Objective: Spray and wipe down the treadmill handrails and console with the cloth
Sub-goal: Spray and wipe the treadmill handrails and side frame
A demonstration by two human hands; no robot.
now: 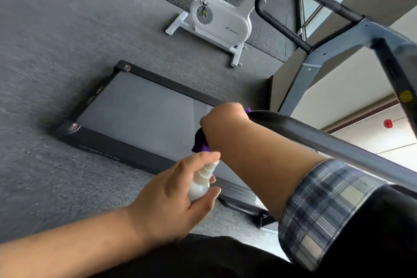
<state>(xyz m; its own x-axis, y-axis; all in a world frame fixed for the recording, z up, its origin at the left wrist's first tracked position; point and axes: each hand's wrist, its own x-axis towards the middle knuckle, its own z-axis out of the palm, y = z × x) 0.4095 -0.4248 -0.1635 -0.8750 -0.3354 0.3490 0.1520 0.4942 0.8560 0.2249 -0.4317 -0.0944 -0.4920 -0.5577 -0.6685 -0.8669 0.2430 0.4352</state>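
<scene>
Clearly the right hand has its grip bunched around the soft purple cloth at the near handrail's end, while the left hand clasps the small, light-looking white spray bottle by its body, just beside the cloth

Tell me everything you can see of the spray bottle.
The spray bottle is small and white, of what looks like smooth plastic, with a rounded body narrowing to a ribbed neck and nozzle. It is held tilted in the air above the treadmill deck, nozzle end pointing toward the purple cloth. The left hand grips it, fingers curled round the body and one fingertip on top of the nozzle. Its base is hidden in the palm.
</scene>
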